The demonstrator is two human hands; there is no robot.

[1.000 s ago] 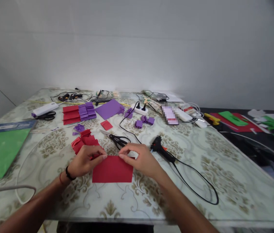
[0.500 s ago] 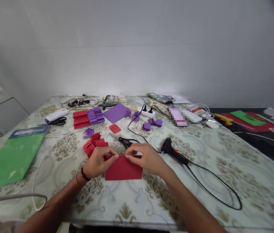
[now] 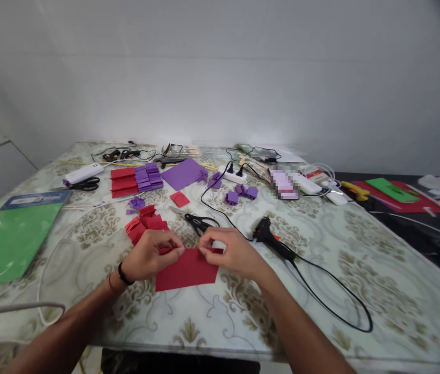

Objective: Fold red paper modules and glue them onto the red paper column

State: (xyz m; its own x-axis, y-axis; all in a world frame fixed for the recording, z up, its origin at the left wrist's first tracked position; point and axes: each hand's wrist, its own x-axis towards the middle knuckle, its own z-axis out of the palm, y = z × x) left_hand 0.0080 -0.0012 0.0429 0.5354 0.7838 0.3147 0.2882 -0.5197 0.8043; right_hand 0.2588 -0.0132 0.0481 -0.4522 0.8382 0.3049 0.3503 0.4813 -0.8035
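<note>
A flat red paper sheet (image 3: 189, 271) lies in front of me, its lower left corner pointing toward me. My left hand (image 3: 156, 253) pinches its far edge near the left end, thumb against fingertips. Further along the same edge, my right hand (image 3: 230, 252) is closed in a pinch. Folded red pieces (image 3: 142, 224) are just beyond my left hand. Black-handled scissors (image 3: 198, 222) lie beyond the sheet, between the hands. To the right of my right hand rests a black glue gun (image 3: 272, 240) with its cable looping toward me.
Green sheets in a clear packet (image 3: 17, 234) lie at the left. Further back are pleated red and purple strips (image 3: 136, 179), a purple sheet (image 3: 183, 173), purple pieces (image 3: 232, 198), a power strip (image 3: 235, 175) and a pixelated phone (image 3: 284, 184). Cables cross the table.
The red sheet has turned slightly, its right side now further from me. My hands have spread a little apart along its far edge. The whole view has shifted a bit.
</note>
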